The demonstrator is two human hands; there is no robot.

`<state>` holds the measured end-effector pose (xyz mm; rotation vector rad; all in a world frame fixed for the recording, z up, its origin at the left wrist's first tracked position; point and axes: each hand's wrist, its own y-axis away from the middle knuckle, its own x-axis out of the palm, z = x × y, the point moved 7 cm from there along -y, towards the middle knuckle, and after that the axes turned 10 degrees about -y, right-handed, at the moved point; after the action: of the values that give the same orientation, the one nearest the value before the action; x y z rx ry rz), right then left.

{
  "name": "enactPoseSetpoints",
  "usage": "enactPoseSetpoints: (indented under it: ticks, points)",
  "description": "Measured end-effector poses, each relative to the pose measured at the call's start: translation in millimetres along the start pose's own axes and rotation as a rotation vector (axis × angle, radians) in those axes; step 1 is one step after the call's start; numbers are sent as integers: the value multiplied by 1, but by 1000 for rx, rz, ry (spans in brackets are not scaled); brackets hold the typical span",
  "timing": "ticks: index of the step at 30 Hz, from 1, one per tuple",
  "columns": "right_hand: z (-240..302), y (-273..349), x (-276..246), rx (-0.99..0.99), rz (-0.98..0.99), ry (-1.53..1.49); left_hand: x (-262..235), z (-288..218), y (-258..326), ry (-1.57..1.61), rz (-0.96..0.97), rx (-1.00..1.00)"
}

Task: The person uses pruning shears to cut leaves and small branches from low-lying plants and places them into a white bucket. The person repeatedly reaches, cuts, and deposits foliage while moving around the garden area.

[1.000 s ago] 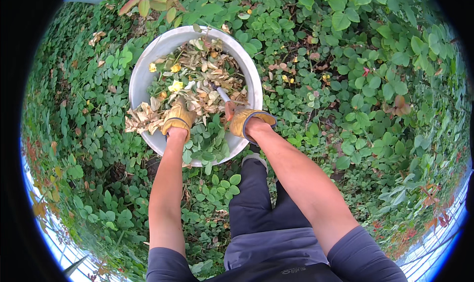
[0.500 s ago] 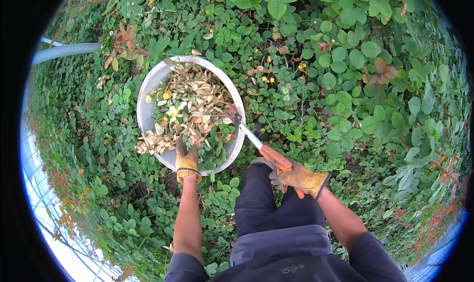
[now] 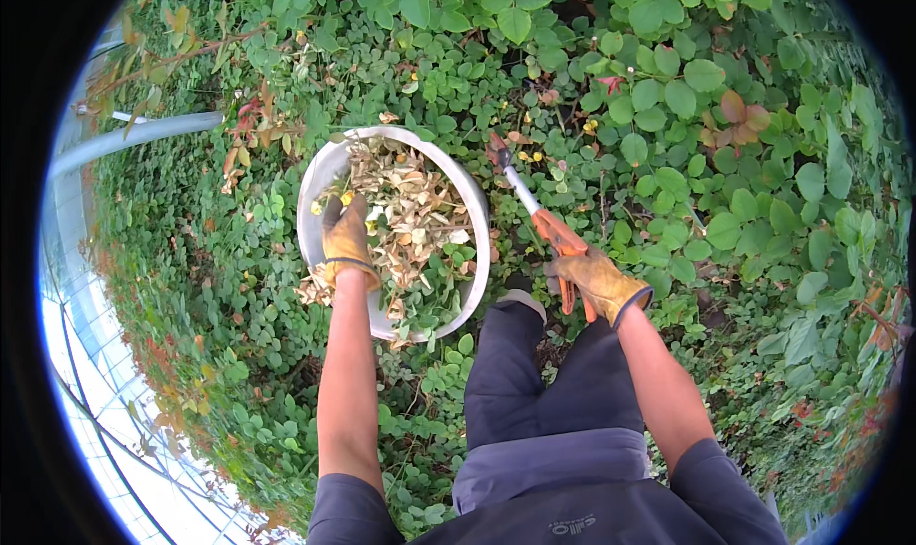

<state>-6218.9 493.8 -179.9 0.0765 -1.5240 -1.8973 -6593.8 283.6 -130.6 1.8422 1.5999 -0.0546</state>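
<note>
My left hand, in a yellow work glove with dark fingertips, reaches into the left side of a round white bucket. Its fingers are spread against dry leaves and plant clippings, and a small yellow flower shows by the fingertips. Beyond the bucket's right rim, my right hand, gloved alike, is closed around the orange handles of a pair of loppers. Their silver shaft slants up and left. The reddish blade end is over low green plants, apart from the bucket.
Dense green ground cover surrounds the bucket. Larger-leaved bushes grow at the upper right. A pale curved pipe enters at the left, and a grid-patterned light surface lies along the lower left. My legs stand among the plants.
My left hand has moved from the bucket's near edge farther up into the leaves. The loppers' blade end has swung out of the bucket to the right, with my right hand moving up slightly.
</note>
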Motion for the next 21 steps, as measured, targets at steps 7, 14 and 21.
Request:
enactPoseSetpoints:
  ticks: [7, 14, 21]
  points:
    - [53, -118, 64, -74, 92, -206, 36, -69, -134, -145, 23, -129]
    - [21, -123, 48, 108, -85, -49, 76, -79, -212, -372, 255, 34]
    - [29, -138, 62, 64, 42, -4, 93, -91, -170, -148, 426, 84]
